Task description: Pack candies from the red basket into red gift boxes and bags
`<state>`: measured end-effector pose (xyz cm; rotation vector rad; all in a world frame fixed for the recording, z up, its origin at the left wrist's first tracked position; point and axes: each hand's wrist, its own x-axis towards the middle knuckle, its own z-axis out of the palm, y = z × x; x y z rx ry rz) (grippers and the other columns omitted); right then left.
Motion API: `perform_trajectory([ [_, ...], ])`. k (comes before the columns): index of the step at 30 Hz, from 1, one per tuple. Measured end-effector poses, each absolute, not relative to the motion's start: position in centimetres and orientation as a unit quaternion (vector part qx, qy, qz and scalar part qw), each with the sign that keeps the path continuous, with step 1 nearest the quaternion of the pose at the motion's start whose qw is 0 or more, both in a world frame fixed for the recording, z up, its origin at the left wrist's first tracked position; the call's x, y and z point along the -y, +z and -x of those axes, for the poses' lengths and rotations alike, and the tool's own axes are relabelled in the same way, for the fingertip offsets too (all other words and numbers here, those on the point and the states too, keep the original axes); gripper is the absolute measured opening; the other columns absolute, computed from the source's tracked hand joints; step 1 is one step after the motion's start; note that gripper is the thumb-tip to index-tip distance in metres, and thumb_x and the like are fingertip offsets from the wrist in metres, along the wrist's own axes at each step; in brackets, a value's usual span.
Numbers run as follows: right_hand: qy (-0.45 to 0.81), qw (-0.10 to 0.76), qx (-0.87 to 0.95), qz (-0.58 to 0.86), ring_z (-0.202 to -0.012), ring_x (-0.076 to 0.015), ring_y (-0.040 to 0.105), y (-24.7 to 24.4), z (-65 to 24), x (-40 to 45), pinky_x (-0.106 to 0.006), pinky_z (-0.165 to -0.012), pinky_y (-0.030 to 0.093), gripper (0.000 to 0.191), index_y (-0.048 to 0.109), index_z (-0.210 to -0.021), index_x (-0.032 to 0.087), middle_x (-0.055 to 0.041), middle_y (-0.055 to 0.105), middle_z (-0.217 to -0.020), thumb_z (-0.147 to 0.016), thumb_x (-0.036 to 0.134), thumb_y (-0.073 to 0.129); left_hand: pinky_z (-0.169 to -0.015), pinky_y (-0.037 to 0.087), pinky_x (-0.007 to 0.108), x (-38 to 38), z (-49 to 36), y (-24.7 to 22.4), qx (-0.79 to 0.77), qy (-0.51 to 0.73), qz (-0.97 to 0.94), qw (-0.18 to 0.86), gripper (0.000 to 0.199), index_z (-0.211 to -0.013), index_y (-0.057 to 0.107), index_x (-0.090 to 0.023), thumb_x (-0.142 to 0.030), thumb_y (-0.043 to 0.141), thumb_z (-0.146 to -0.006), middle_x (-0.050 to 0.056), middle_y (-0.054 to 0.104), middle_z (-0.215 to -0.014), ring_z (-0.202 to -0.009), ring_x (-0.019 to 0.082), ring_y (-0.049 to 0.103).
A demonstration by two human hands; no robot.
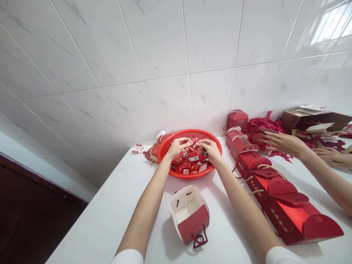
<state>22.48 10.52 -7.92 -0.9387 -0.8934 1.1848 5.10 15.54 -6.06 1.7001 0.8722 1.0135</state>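
Observation:
A red plastic basket (pixel 189 177) full of red-wrapped candies (pixel 194 158) stands near the wall. Both my hands reach into it from opposite sides. At its left, my left hand (pixel 178 147) pinches a small wrapped candy (pixel 190 142) with a pale round face. My right hand (pixel 210 149) has its thumb and fingers closed around another red wrapped candy (pixel 197 143), partly hidden by the fingertips. Between my forearms sits an open red box (pixel 193 223), white inside, with a dark red cord at its front. No candy shows in the part of its inside that I can see.
Right of my arm runs a row of red gift boxes (pixel 291 211) with rope handles. Another person's hands (pixel 286 143) reach in from the right, near dark red ribbons (pixel 265 124) and a cardboard box (pixel 316 119). Red packages (pixel 152 152) and a card (pixel 139 148) lie left of the basket.

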Motion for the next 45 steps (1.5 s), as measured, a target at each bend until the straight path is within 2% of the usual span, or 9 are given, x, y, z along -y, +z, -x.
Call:
perform_trajectory([
  [10, 0.507, 0.642, 0.409, 0.405, -0.061, -0.0153, 0.059, -8.6, -22.6, -11.1, -0.028, -0.059, 0.044, 0.024, 0.067, -0.066, 0.02, 0.0006, 0.068, -0.065, -0.05, 0.031, 0.081, -0.081, 0.056, 0.035, -14.7, -5.3, -6.1, -0.343, 0.364, -0.667, 0.552, 0.048, -0.1, 0.07, -0.014, -0.046, 0.083, -0.068, 0.005, 0.072, -0.091, -0.075, 0.016, 0.068],
  [16, 0.519, 0.639, 0.408, 0.395, -0.05, -0.0127, 0.052, -8.5, -22.5, -10.9, -0.027, -0.05, 0.039, 0.031, 0.067, -0.069, 0.019, 0.0007, 0.067, -0.062, -0.05, 0.036, 0.084, -0.089, 0.052, 0.036, -14.6, -5.6, -6.1, -0.322, 0.366, -0.714, 0.503, 0.046, -0.099, 0.072, -0.014, -0.051, 0.079, -0.072, 0.009, 0.073, -0.098, -0.091, 0.022, 0.068],
  [20, 0.483, 0.681, 0.379, 0.399, -0.049, -0.011, 0.049, -8.1, -22.7, -10.8, -0.027, -0.05, 0.039, 0.025, 0.067, -0.065, 0.019, 0.0019, 0.065, -0.06, -0.052, 0.035, 0.081, -0.087, 0.052, 0.035, -15.7, -5.8, -6.9, -0.361, 0.36, -0.719, 0.473, 0.046, -0.092, 0.073, -0.013, -0.056, 0.059, -0.087, 0.01, 0.074, -0.09, -0.09, 0.022, 0.068],
  [24, 0.472, 0.698, 0.356, 0.403, -0.053, -0.0124, 0.051, -7.9, -22.7, -10.8, -0.027, -0.054, 0.041, 0.021, 0.066, -0.064, 0.02, 0.0021, 0.065, -0.059, -0.054, 0.034, 0.077, -0.08, 0.052, 0.031, -16.9, -5.4, -8.3, -0.475, 0.253, -0.772, 0.339, 0.038, -0.097, 0.072, -0.013, -0.04, 0.045, -0.094, 0.008, 0.075, -0.091, -0.084, 0.02, 0.068],
  [29, 0.472, 0.703, 0.341, 0.409, -0.049, -0.0114, 0.047, -7.7, -22.6, -10.7, -0.027, -0.052, 0.038, 0.019, 0.062, -0.059, 0.021, 0.0024, 0.063, -0.057, -0.058, 0.036, 0.072, -0.079, 0.051, 0.03, -17.7, -5.2, -9.5, -0.51, 0.129, -0.815, 0.243, 0.019, -0.087, 0.075, -0.015, -0.017, 0.057, -0.079, 0.005, 0.075, -0.086, -0.082, 0.022, 0.068],
  [32, 0.482, 0.699, 0.333, 0.41, -0.047, -0.0113, 0.046, -7.5, -22.5, -10.6, -0.027, -0.049, 0.036, 0.018, 0.059, -0.055, 0.021, 0.0028, 0.061, -0.054, -0.058, 0.034, 0.07, -0.084, 0.05, 0.028, -18.4, -5.8, -9.6, -0.502, 0.082, -0.836, 0.206, 0.023, -0.091, 0.075, -0.02, -0.012, 0.062, -0.073, 0.004, 0.076, -0.095, -0.09, 0.022, 0.069],
  [38, 0.498, 0.705, 0.309, 0.399, -0.043, -0.012, 0.044, -7.2, -22.2, -10.6, -0.027, -0.046, 0.034, 0.01, 0.06, -0.064, 0.021, 0.0034, 0.059, -0.053, -0.058, 0.029, 0.057, -0.1, 0.047, 0.036, -20.8, -6.9, -9.3, -0.511, 0.065, -0.847, 0.127, 0.03, -0.111, 0.068, -0.016, -0.021, 0.065, -0.082, 0.015, 0.064, -0.127, -0.118, 0.03, 0.059],
  [42, 0.49, 0.723, 0.292, 0.39, -0.044, -0.0118, 0.044, -7.5, -22.3, -10.9, -0.026, -0.047, 0.035, 0.014, 0.055, -0.068, 0.022, 0.0057, 0.057, -0.053, -0.054, 0.024, 0.053, -0.102, 0.047, 0.047, -22.6, -7.3, -10.0, -0.516, 0.063, -0.844, 0.132, 0.036, -0.121, 0.061, -0.014, -0.034, 0.064, -0.091, 0.014, 0.06, -0.13, -0.118, 0.028, 0.058],
  [45, 0.48, 0.732, 0.285, 0.39, -0.047, -0.0112, 0.044, -8.0, -22.3, -11.2, -0.025, -0.048, 0.035, 0.02, 0.052, -0.068, 0.023, 0.0073, 0.055, -0.052, -0.049, 0.018, 0.055, -0.096, 0.051, 0.048, -23.6, -7.6, -10.8, -0.513, 0.069, -0.841, 0.156, 0.037, -0.125, 0.059, -0.016, -0.038, 0.061, -0.095, 0.011, 0.059, -0.128, -0.113, 0.025, 0.06],
])
